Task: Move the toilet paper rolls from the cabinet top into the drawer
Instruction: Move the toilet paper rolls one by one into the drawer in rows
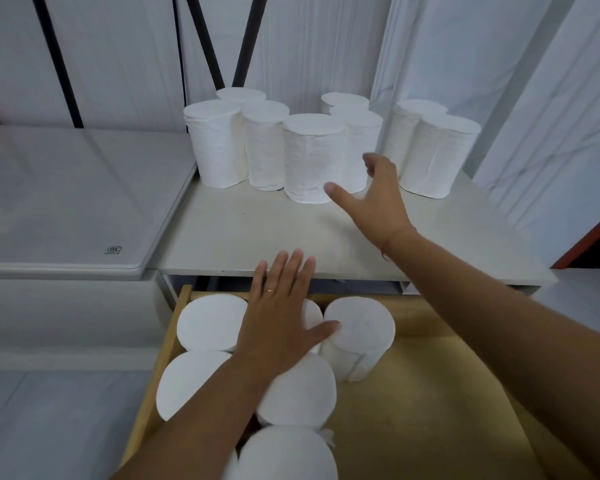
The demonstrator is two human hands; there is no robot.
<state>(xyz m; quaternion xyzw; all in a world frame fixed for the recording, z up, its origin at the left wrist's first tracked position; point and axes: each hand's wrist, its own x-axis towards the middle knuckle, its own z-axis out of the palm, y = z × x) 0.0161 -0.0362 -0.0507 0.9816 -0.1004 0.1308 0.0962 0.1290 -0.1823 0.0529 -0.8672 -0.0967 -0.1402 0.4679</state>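
Observation:
Several white toilet paper rolls stand upright at the back of the grey cabinet top (pixel 257 237); the nearest one (pixel 310 157) is in the middle. My right hand (pixel 374 199) hovers open just right of that roll, thumb near its base, holding nothing. Below, the wooden drawer (pixel 430 393) is pulled out, with several rolls standing in its left half. My left hand (pixel 281 320) lies flat and open over those rolls, thumb touching the roll (pixel 361 334) at the drawer's back middle. A roll under my palm is mostly hidden.
A white glass-topped surface (pixel 66 202) adjoins the cabinet top on the left. White curtains (pixel 499 64) and dark poles (pixel 205 39) hang behind the rolls. The drawer's right half shows bare wood. A red edge (pixel 589 237) is at the far right.

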